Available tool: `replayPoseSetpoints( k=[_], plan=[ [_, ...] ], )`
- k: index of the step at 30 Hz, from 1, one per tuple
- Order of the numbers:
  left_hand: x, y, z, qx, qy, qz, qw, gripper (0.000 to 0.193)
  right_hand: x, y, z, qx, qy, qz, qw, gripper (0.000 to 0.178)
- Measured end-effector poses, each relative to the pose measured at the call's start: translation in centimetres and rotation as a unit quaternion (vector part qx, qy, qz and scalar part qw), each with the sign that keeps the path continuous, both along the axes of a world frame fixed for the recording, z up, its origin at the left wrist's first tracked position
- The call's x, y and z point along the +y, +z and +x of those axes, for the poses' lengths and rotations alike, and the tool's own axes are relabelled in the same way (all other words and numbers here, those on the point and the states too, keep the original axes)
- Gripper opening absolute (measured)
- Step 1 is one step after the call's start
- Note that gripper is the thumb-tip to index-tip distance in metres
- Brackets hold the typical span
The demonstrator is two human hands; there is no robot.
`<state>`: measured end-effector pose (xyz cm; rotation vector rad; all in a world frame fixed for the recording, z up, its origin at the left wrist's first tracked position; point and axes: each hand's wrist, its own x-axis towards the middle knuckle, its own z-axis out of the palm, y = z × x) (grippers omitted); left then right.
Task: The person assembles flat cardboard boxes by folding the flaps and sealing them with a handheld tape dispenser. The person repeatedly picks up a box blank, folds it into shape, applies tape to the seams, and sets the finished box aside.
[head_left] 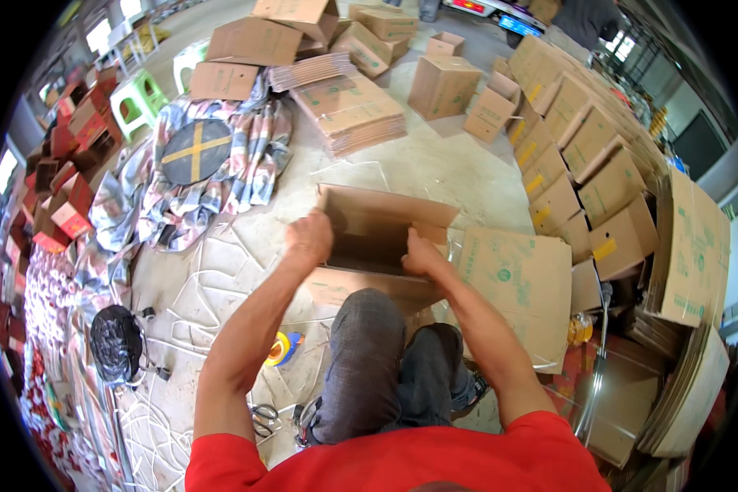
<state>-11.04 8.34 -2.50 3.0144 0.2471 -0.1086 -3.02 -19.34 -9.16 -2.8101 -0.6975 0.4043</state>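
An open-topped brown cardboard box [336,285] stands on the floor in front of my knees, its inside dark and its flaps not all distinguishable. At its left edge, my left hand [309,238] has its fingers closed over the cardboard. My right hand [422,252] is closed on the right edge, with part of the fingers inside the opening. Just right of the box lies a flat carton [517,275] with green print. A roll of tape [280,348] in yellow and blue rests by my left forearm, and scissors [264,418] lie lower down.
Loose white strapping [197,303] tangles over the floor at left, near a black-covered wheeled stool [115,344]. Bundled flat cartons [348,115] lie ahead. Stacked boxes [586,148] line the right side. A patterned cloth [250,164] and green stools [139,102] are far left.
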Motion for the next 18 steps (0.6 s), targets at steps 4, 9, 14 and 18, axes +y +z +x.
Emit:
replayPoseSetpoints(
  k=[4, 9, 14, 18],
  plan=[
    [1.3, -7.9, 0.4, -0.035, -0.038, 0.041, 0.998, 0.051, 2.8, 3.2, 2.3, 0.299, 0.006, 0.196, 0.934, 0.076],
    [-0.6, -3.5, 1.0, 0.188, -0.192, -0.257, 0.928, 0.084, -3.5, 1.7, 1.5, 0.402, -0.133, 0.400, 0.813, 0.065],
    [-1.2, -0.2, -3.6, 0.096, -0.263, -0.269, 0.921, 0.074, -2.9, 0.6, 1.2, 0.372, -0.139, 0.429, 0.811, 0.057],
    [-1.2, 0.8, -0.3, 0.066, -0.305, -0.231, 0.922, 0.059, -3.5, -0.3, 1.4, 0.374, -0.147, 0.514, 0.758, 0.051]
  ],
)
